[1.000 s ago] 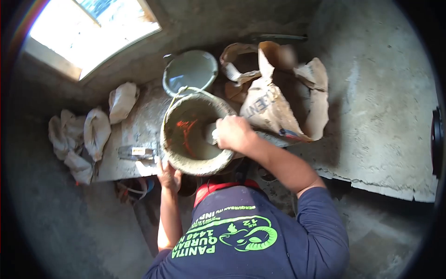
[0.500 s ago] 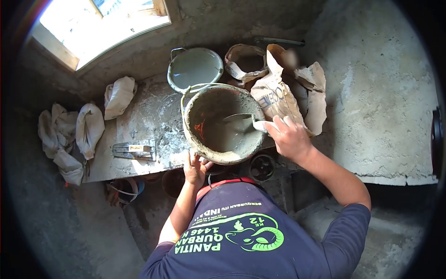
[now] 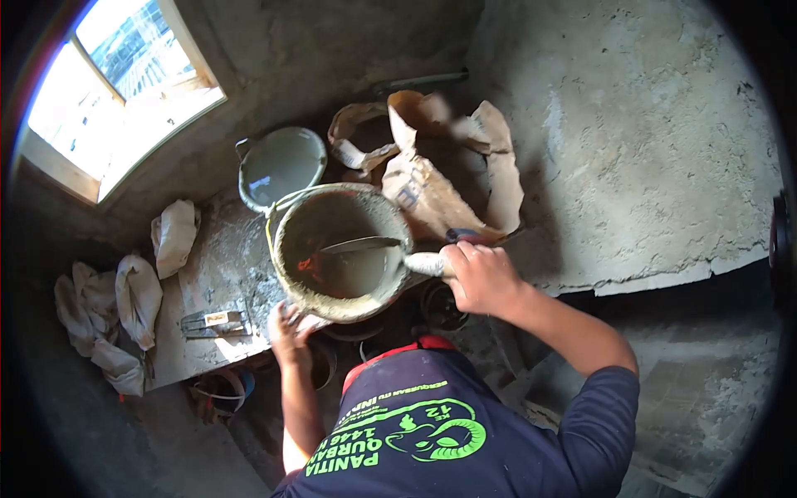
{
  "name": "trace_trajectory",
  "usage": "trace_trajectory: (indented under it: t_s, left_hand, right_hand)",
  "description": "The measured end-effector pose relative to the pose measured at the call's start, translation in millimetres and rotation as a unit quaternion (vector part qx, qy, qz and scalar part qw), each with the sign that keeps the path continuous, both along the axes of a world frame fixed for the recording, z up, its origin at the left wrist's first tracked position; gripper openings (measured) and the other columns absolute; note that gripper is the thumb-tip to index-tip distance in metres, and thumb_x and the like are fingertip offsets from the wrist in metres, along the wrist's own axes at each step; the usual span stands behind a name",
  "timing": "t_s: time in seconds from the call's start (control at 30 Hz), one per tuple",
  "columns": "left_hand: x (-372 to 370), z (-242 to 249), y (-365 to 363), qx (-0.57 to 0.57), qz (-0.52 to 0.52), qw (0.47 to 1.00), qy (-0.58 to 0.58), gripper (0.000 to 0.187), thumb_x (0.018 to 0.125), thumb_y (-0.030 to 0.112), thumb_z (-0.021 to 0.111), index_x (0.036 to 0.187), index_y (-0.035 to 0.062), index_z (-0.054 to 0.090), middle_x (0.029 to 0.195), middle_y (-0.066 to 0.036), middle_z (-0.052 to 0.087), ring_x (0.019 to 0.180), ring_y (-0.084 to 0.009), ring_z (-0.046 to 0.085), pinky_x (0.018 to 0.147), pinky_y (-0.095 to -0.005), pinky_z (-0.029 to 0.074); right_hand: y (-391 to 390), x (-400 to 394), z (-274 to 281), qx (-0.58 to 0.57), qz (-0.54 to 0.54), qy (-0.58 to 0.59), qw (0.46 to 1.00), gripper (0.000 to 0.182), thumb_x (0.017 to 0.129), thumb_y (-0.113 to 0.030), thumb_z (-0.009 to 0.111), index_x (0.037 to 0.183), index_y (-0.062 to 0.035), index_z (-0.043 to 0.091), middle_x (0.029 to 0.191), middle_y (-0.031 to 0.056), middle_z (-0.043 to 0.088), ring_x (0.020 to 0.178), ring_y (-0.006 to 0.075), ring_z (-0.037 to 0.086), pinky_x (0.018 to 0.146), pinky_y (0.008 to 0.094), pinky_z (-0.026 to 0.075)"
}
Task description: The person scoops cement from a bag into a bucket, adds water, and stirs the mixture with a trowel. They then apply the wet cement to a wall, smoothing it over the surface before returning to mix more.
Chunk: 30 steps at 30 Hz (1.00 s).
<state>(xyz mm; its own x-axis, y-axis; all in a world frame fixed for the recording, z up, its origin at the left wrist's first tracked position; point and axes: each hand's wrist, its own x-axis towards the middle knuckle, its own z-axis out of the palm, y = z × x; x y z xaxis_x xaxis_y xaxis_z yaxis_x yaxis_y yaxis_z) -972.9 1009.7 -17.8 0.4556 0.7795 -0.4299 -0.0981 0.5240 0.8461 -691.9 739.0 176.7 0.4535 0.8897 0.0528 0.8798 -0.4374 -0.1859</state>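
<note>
A mortar-caked bucket [image 3: 375, 305] with wet grey mix inside stands at the table's front edge, its handle folded back over the rear rim. My right hand [image 3: 481, 278] is closed round the pale handle of a trowel [image 3: 361, 245], whose blade reaches over the mix inside the bucket. Beside the bucket's lower left side, my left hand [image 3: 289, 334] has its fingers raised and apart; whether it touches the bucket is hard to tell. Behind stands a second bucket [image 3: 286, 166] of greyish water. A torn paper sack [image 3: 440, 195] lies open to the right.
A plastering float [image 3: 214, 322] lies on the worktable [image 3: 187, 357] at left. Crumpled whitish bags [image 3: 139, 299] sit at its left end. Under the table is another bucket [image 3: 224, 388]. A rough plastered wall [image 3: 631, 149] rises on the right, with a window [image 3: 124, 91] at upper left.
My view has swung, so the bucket and table appear farther left and a little lower. The trowel's handle has swung lower at the rim. My left hand has shifted outward along the bucket's side.
</note>
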Motion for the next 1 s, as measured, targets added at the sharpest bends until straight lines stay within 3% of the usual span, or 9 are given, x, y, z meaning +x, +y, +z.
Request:
trace_trajectory:
  t_s: [0.13,0.2,0.33,0.43,0.53,0.6,0.67,0.87,1.0]
  left_hand:
    - [-1,83,6,0.131,0.202,0.97,0.025,0.031,0.1,0.036,0.051,0.116,0.0096,0.059,0.096,-0.001,0.058,0.081,-0.0117,0.054,0.065,-0.0283,0.044]
    - [27,137,-16,0.185,0.195,0.962,-0.044,0.026,0.102,0.032,0.05,0.105,0.0087,0.06,0.088,0.001,0.056,0.075,-0.0098,0.052,0.062,-0.0266,0.042]
    - [108,194,-86,0.225,-0.081,0.97,-0.039,0.03,0.102,0.032,0.049,0.097,0.0042,0.059,0.084,-0.004,0.054,0.069,-0.0112,0.053,0.058,-0.0273,0.047]
    - [176,182,-133,0.07,-0.372,0.926,-0.009,0.035,0.103,0.033,0.054,0.117,0.0019,0.061,0.097,-0.007,0.065,0.077,-0.0113,0.062,0.062,-0.0262,0.052]
    - [242,154,-175,0.094,-0.47,0.869,0.124,0.048,0.102,0.042,0.059,0.126,0.0004,0.057,0.111,-0.007,0.065,0.087,-0.013,0.064,0.068,-0.0259,0.052]
    - [276,137,-184,0.017,-0.421,0.896,0.144,0.057,0.099,0.052,0.059,0.123,0.0,0.06,0.107,-0.009,0.067,0.078,-0.0147,0.066,0.062,-0.0266,0.052]
    - [296,133,-189,0.036,-0.394,0.906,0.149,0.044,0.101,0.041,0.057,0.114,-0.0011,0.063,0.097,-0.01,0.07,0.071,-0.0159,0.066,0.058,-0.0277,0.052]
    - [297,107,-185,0.015,-0.274,0.96,0.057,0.024,0.096,0.014,0.051,0.104,-0.0057,0.064,0.084,-0.014,0.07,0.064,-0.0189,0.066,0.055,-0.0314,0.054]
    - [304,122,-163,0.009,-0.201,0.98,0.003,0.023,0.095,0.012,0.052,0.096,-0.0084,0.063,0.08,-0.016,0.067,0.059,-0.0214,0.065,0.053,-0.0321,0.055]
  right_hand:
    - [-39,24,53,0.232,-0.015,0.038,0.972,0.04,0.078,-0.026,0.08,0.107,-0.0043,0.063,0.092,0.0173,0.071,0.079,0.0373,0.071,0.065,0.044,0.058]
    - [-63,46,71,0.263,-0.046,0.044,0.963,0.034,0.082,-0.028,0.08,0.102,-0.0037,0.066,0.087,0.017,0.071,0.076,0.0397,0.071,0.065,0.0436,0.057]
    - [-94,99,67,0.263,-0.111,0.028,0.958,0.035,0.083,-0.021,0.076,0.107,-0.0002,0.063,0.085,0.0209,0.07,0.076,0.0452,0.068,0.068,0.0481,0.054]
    - [-100,124,47,0.231,-0.145,0.038,0.961,0.034,0.083,-0.019,0.074,0.107,0.0009,0.061,0.089,0.0237,0.069,0.081,0.045,0.068,0.07,0.0486,0.054]
    - [-100,143,26,0.172,-0.187,0.055,0.966,0.033,0.082,-0.022,0.077,0.1,0.0014,0.062,0.09,0.0246,0.068,0.081,0.0442,0.067,0.069,0.0482,0.053]
    - [-93,160,2,0.223,-0.19,0.065,0.954,0.034,0.08,-0.026,0.08,0.092,0.0012,0.063,0.087,0.0239,0.068,0.079,0.0447,0.068,0.068,0.0488,0.053]
    - [-76,171,-16,0.262,-0.196,0.069,0.942,0.037,0.078,-0.03,0.082,0.086,0.0015,0.064,0.083,0.0229,0.069,0.078,0.0445,0.068,0.068,0.0483,0.052]
    - [-22,187,-55,0.335,-0.251,0.207,0.884,0.015,0.079,-0.008,0.069,0.086,0.0035,0.065,0.074,0.0227,0.067,0.077,0.0425,0.07,0.069,0.0428,0.054]
    - [5,201,-46,0.378,-0.202,0.212,0.878,0.021,0.076,-0.004,0.069,0.093,0.0061,0.066,0.077,0.0198,0.069,0.074,0.0298,0.072,0.072,0.0388,0.054]
